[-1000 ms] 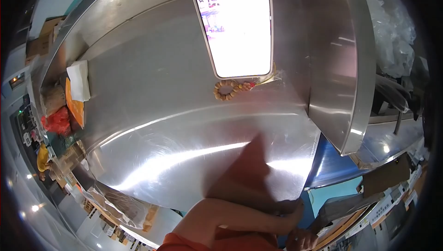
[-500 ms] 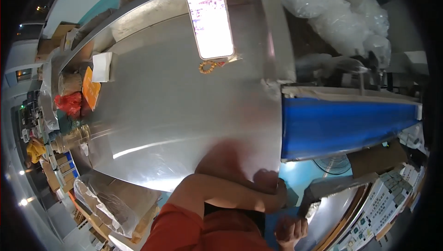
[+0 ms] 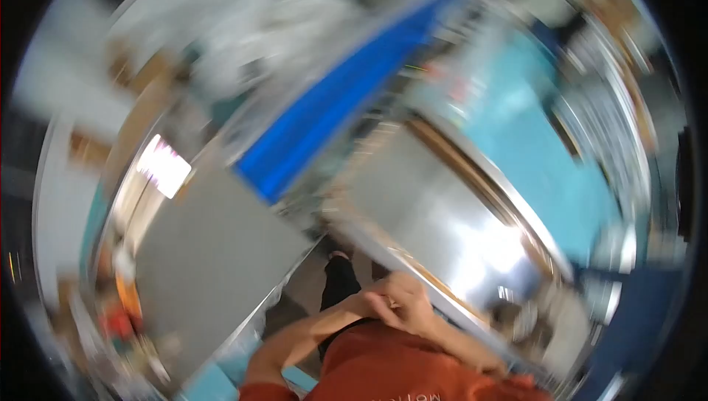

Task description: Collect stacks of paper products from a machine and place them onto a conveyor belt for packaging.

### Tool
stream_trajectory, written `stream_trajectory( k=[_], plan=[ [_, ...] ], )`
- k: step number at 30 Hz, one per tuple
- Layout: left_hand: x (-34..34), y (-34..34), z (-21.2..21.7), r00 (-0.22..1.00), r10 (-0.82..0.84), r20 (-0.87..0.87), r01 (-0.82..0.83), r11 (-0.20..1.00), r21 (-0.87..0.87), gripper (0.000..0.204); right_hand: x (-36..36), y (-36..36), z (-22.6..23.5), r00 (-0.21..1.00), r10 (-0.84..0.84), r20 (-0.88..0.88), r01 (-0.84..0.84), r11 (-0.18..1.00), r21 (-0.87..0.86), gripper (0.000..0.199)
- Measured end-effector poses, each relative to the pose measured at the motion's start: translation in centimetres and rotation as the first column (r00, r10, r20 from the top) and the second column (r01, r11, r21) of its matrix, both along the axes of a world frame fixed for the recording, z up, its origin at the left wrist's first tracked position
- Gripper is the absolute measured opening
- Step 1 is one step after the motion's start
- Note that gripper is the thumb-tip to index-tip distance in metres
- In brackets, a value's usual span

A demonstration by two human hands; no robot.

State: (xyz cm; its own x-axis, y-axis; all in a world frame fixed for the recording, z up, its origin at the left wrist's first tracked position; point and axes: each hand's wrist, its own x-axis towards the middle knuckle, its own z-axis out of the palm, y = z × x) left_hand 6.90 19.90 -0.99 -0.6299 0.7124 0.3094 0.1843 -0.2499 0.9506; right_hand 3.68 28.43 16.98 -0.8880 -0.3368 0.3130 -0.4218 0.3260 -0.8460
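Both my hands meet in front of my waist, smeared by motion. My right hand (image 3: 408,304) lies over the end of my left forearm, its fingers curled in and closed. Whatever it grips, if anything, is hidden. My left hand (image 3: 371,304) is mostly covered by the right one, and its fingers cannot be made out. To the left stands a grey metal table (image 3: 221,246), with a lit phone (image 3: 165,166) near its far edge. My hands are apart from both.
A blue conveyor belt (image 3: 339,99) slants away beyond the table. To my right is a framed metal worktop (image 3: 420,194) with a bright reflection. Clear plastic bags (image 3: 273,29) are heaped at the far left. Red and orange items (image 3: 124,312) lie by the table's left edge.
My view has swung to the right, so the table and phone sit farther left and the framed worktop comes into sight. My hands have come together at my waist.
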Motion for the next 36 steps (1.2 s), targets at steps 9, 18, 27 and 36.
stream_trajectory(
  k=[9,18,27,36],
  plan=[
    [0.1,9.9,13.4,0.678,-0.731,-0.083,0.529,0.563,-0.635,0.047,10.4,15.2,2.2,0.828,-0.453,-0.330,0.496,0.867,0.054,0.021],
    [-1.0,28.4,18.1,0.540,-0.194,0.819,0.527,0.837,-0.149,0.039,24.1,26.6,2.9,0.355,-0.906,-0.230,0.929,0.369,-0.019,0.008],
    [-0.3,41.1,13.6,0.492,-0.113,0.863,0.708,0.628,-0.322,0.028,27.1,27.0,3.3,0.139,-0.989,-0.053,0.987,0.142,-0.069,0.005],
    [3.5,42.6,15.4,0.736,-0.151,0.660,0.521,0.749,-0.410,0.039,27.4,28.7,3.4,0.074,-0.997,0.009,0.997,0.074,-0.010,0.008]
  ],
)
